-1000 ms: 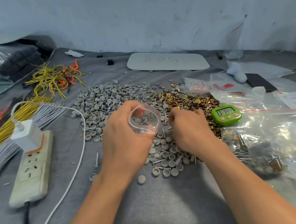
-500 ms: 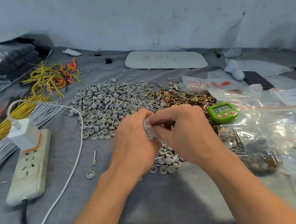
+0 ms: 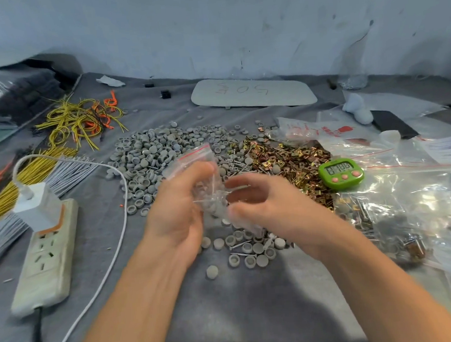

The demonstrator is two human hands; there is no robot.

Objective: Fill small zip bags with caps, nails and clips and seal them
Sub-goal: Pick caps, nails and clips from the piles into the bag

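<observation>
My left hand (image 3: 177,203) grips a small clear zip bag (image 3: 206,180) with a red strip along its top, held upright above the table. Grey caps show through its lower part. My right hand (image 3: 264,203) is beside it with fingers curled loosely at the bag's lower right; it is blurred and its hold on the bag cannot be told. A heap of grey caps (image 3: 151,154) lies behind the hands, nails (image 3: 235,167) in the middle and gold clips (image 3: 290,161) to the right. More caps (image 3: 248,252) lie under the hands.
A white power strip (image 3: 46,252) with a charger and cable sits at the left. Yellow, grey and orange wires (image 3: 79,122) lie at far left. A green timer (image 3: 341,172) and large clear bags (image 3: 408,203) of parts fill the right. A white tray (image 3: 253,92) is at the back.
The bag, held open a second ago, now stands upright with its red strip on top. My right hand left the cap pile, met the bag, then pulled slightly away to its right.
</observation>
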